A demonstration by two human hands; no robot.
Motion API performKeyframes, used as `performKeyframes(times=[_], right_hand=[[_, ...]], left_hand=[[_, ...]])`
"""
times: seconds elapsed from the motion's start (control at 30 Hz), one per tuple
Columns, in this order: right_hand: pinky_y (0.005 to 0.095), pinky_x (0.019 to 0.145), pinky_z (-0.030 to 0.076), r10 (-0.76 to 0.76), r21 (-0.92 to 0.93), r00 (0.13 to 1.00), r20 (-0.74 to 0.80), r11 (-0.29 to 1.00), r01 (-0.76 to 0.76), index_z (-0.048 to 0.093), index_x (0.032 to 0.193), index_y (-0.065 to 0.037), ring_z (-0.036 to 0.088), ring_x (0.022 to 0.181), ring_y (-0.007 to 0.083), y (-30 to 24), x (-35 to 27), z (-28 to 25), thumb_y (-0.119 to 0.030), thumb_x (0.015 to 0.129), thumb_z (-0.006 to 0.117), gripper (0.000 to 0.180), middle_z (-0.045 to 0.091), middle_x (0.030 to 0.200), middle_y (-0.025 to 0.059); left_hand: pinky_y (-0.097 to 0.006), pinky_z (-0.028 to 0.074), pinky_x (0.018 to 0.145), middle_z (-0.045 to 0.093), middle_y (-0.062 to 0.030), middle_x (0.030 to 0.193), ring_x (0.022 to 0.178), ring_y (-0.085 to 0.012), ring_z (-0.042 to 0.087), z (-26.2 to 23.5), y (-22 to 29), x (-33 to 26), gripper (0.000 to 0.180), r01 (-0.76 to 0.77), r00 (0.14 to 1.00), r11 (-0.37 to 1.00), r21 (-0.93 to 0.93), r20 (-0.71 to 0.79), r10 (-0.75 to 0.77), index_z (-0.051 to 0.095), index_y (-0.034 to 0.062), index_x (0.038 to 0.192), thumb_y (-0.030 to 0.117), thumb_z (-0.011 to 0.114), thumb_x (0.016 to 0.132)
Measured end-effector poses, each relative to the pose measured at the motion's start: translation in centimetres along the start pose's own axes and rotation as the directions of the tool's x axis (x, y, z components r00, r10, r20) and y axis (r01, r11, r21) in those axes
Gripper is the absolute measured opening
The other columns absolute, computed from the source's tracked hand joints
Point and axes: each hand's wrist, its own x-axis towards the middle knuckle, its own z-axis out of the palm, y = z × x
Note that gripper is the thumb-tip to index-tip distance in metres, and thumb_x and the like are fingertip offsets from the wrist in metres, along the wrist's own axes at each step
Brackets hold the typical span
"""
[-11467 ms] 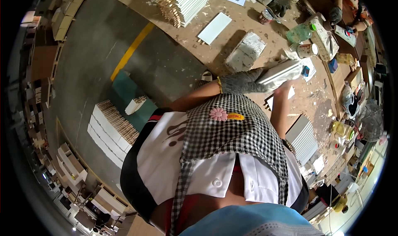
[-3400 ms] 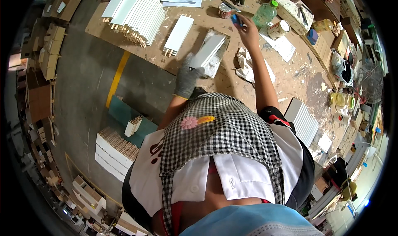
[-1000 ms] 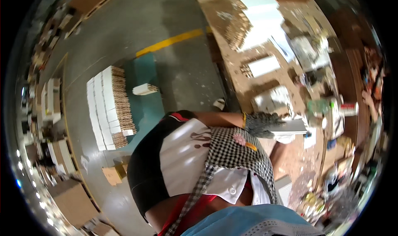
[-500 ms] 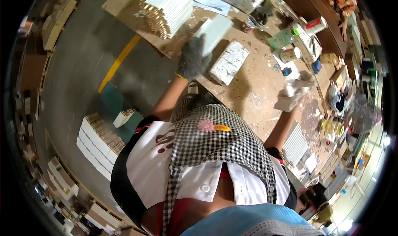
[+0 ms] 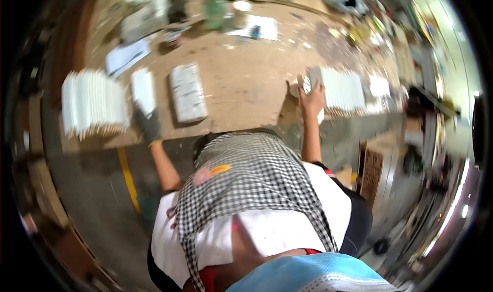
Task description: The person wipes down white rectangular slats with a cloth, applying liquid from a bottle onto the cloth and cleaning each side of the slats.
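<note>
My left hand, in a dark grey glove, is closed on the near end of a narrow white board at the left of the table. Beside it on the right lies a white block with grey smears. My bare right hand is at the left end of a row of white boards standing on edge, its fingertips against the endmost board. A crumpled white cloth shows beside these fingers, partly hidden by the hand. Blur hides the exact grip.
Another stack of white boards stands at the left edge. Along the back are a green-capped bottle, a white cup, a smeared block and papers. A cardboard box is below the table at right.
The view has swung right. My right hand has moved with the cloth from over the table to the right-hand row of boards. My left hand still holds its white board.
</note>
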Motion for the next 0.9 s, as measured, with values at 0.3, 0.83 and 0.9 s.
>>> performKeyframes(times=[0.3,0.83,0.9], right_hand=[[0.0402,0.069,0.053,0.072,-0.189,0.987,-0.146,0.977,-0.099,0.053,0.137,-0.001,0.069,0.075,0.032,5.8,-1.5,1.2,-0.032,0.077,0.078,0.072,0.045,0.147,0.024],[0.0504,0.08,0.053,0.304,-0.179,0.952,0.03,0.939,-0.294,0.061,0.113,-0.002,0.067,0.093,0.0399,6.0,2.3,-0.6,-0.03,0.081,0.068,0.043,0.062,0.113,0.0238],[0.05,0.081,0.052,0.255,-0.084,0.966,0.051,0.965,-0.25,0.067,0.096,-0.001,0.066,0.093,0.0437,9.5,4.8,0.7,-0.028,0.077,0.065,0.034,0.068,0.093,0.0264]], left_hand=[[-0.051,0.034,0.111,0.045,-0.0274,0.142,0.132,-0.0423,0.042,-2.8,7.2,1.3,0.077,-0.101,0.994,0.9,0.424,-0.004,0.113,0.051,-0.0093,0.133,0.051,0.068,0.088],[-0.051,0.039,0.107,0.049,-0.0217,0.136,0.126,-0.04,0.047,-2.4,11.4,-1.3,0.043,-0.394,0.909,0.906,0.155,-0.079,0.409,0.055,0.006,0.132,0.021,0.066,0.093],[-0.052,0.036,0.109,0.049,-0.0206,0.135,0.128,-0.0387,0.045,-2.6,11.9,-0.9,0.042,-0.419,0.901,0.901,0.112,-0.072,0.428,0.058,0.0064,0.13,0.016,0.067,0.09]])
